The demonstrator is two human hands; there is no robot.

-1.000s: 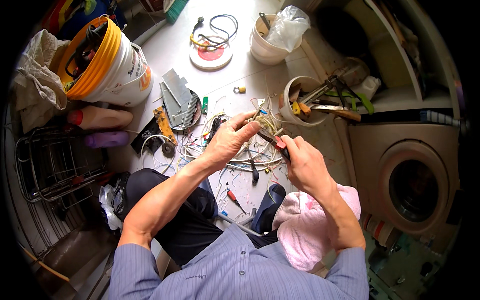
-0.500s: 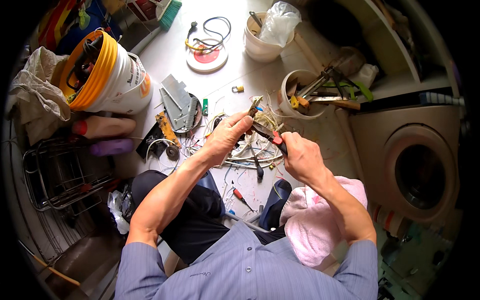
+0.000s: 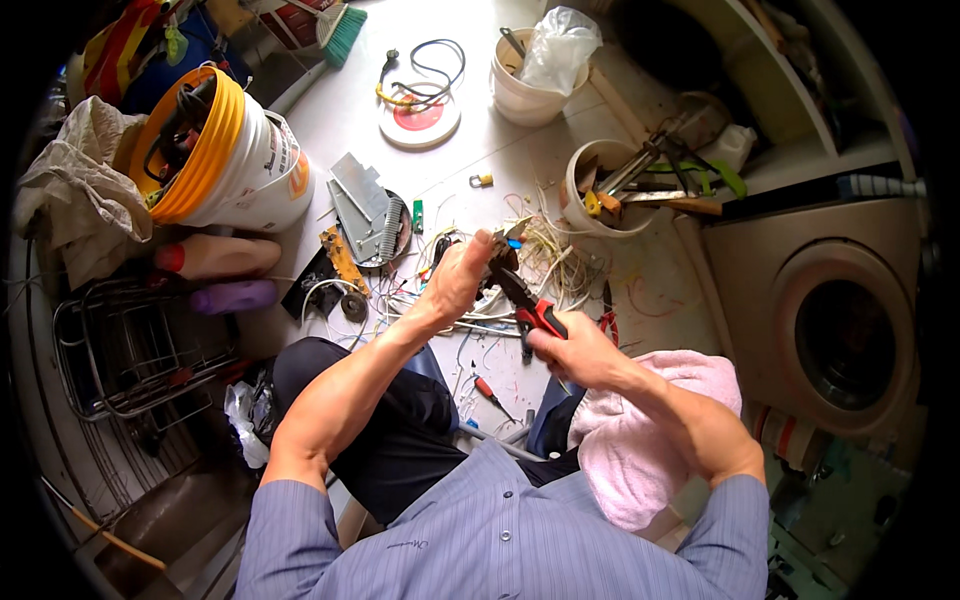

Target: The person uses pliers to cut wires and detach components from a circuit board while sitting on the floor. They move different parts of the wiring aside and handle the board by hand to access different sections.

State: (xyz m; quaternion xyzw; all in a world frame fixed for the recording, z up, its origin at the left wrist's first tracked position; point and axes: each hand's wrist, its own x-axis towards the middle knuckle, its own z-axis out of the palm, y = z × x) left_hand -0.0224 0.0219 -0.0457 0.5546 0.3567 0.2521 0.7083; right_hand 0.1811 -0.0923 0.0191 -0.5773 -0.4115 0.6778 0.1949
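My left hand is closed, thumb pointing up, around a small dark part with metal and a blue bit by it; its kind is unclear and the fingers cover most of it. Wrapped round the red and black handles of a pair of pliers is my right hand. The dark jaws of the pliers reach up to the part beside my left fingers. Beneath both hands lies a tangle of pale wires on the floor. A red and black screwdriver rests between my feet.
A white bucket with yellow rims stands at the left, near grey metal pieces. A tool bucket and a front-loading washing machine are at the right. A padlock lies ahead. A pink towel covers my right knee.
My right hand has come down and slightly toward me, and the pliers now slant more steeply, showing more of their handles. A red-handled tool on the floor behind that hand has become visible.
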